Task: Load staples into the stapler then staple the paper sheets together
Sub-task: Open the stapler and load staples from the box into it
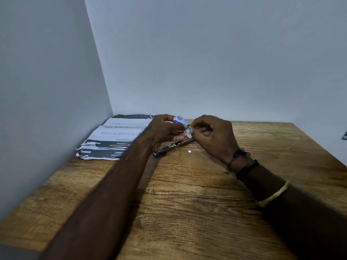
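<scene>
Both hands meet just above the surface (187,203). I see my left hand (165,128) curled round a small blue box (179,120), and my right hand (212,136) pinching a strip of staples (188,130) at its mouth. Under them the stapler (169,146) lies opened out, just beside the sheets (112,136) stacked by the wall. A white scrap (189,151) lies near the stapler.

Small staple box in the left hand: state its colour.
Blue and white: the small cardboard staple box, head view.
</scene>
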`<state>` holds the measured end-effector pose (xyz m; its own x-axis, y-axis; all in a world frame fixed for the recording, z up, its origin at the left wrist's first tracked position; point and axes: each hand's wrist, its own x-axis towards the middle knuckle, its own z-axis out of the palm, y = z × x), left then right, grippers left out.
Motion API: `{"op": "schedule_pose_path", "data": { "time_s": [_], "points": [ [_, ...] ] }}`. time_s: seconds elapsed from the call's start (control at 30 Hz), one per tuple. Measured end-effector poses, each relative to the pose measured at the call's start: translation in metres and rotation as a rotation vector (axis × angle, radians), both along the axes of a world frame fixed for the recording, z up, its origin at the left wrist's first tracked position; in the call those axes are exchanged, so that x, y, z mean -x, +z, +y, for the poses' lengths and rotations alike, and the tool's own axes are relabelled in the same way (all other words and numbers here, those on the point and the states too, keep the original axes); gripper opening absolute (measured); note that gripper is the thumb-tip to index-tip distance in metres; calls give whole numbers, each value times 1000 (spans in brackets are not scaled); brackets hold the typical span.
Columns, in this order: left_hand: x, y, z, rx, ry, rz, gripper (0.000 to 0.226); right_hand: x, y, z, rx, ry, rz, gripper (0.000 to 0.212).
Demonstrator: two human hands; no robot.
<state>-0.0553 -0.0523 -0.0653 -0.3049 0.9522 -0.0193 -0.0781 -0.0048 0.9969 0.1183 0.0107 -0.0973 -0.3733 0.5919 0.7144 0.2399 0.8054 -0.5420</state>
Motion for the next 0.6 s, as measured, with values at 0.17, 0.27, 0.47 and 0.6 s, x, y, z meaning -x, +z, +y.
{"op": "schedule_pose_path", "data": {
  "time_s": [0.17, 0.27, 0.47, 0.6],
  "points": [
    [1, -1, -1, 11, -4, 11, 39, -2, 2, 3, 37, 30, -60, 18],
    [1, 0, -1, 12, -13, 23, 36, -3, 2, 4, 44, 31, -73, 14],
    [1, 0, -2, 14, -26, 52, 25, -4, 3, 5, 50, 24, -92, 10],
    [0, -1, -1, 18, -28, 61, 21, -5, 3, 5, 59, 25, -85, 10]
  ]
}}
